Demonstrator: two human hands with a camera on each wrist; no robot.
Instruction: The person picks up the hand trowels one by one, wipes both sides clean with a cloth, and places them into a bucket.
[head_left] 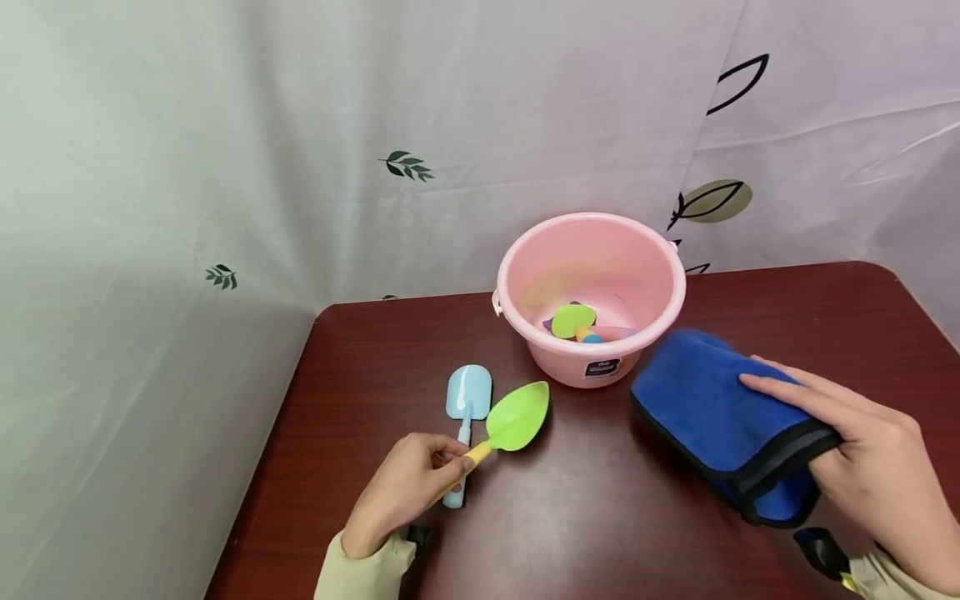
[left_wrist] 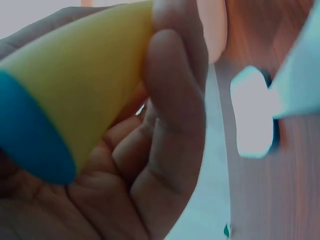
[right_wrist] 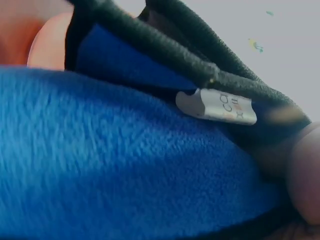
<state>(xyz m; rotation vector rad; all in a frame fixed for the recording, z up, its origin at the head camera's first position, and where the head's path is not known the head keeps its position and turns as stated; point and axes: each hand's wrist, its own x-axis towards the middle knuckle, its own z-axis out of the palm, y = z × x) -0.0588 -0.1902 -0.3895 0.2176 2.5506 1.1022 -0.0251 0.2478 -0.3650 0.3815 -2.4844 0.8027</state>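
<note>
My left hand (head_left: 408, 483) pinches the yellow handle of a toy shovel with a green leaf-shaped blade (head_left: 519, 417). In the left wrist view the handle (left_wrist: 75, 75) shows a blue end, with thumb and fingers round it. Beneath it, a light blue toy shovel (head_left: 469, 392) lies on the table, its handle partly covered. On the right, my right hand (head_left: 870, 442) grips a folded blue cloth (head_left: 712, 400) with dark edging, thumb hidden under the fold. A white tag (right_wrist: 220, 106) on the cloth shows in the right wrist view.
A pink bucket (head_left: 592, 362) stands at the back of the dark red table (head_left: 375, 350), just beyond the cloth. Inside it lie a green-bladed toy shovel (head_left: 572, 320) and other colourful pieces. Patterned light curtains (head_left: 465, 125) hang behind and to the left.
</note>
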